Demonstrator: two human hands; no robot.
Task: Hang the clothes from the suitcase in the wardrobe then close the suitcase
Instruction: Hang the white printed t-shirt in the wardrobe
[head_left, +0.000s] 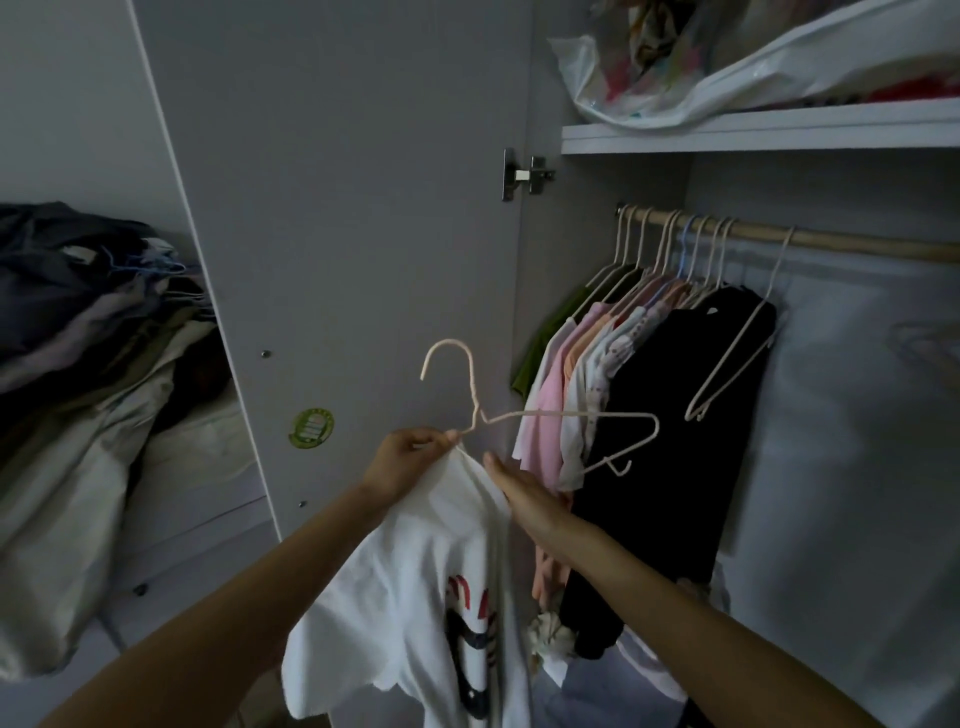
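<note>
White T-shirt (415, 587) half-threaded on wire hanger (540, 415), centre frame.
Left hand (402, 460) pinched collar and hanger neck together; right hand (524, 493), fingers straight, steadied the cloth, presumably for dressing the bare arm.

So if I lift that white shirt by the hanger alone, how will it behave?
Probably floppy: the white shirt hangs in loose folds below the left hand. It may slide off, since only one side looks threaded onto the thin wire hanger. It looks light; the hanger isn't visibly bending.

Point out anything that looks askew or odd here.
The white shirt hangs from only one side of the hanger; the other arm sticks out bare. The left hand pinches them together. An empty hanger hangs on the rod.
</note>
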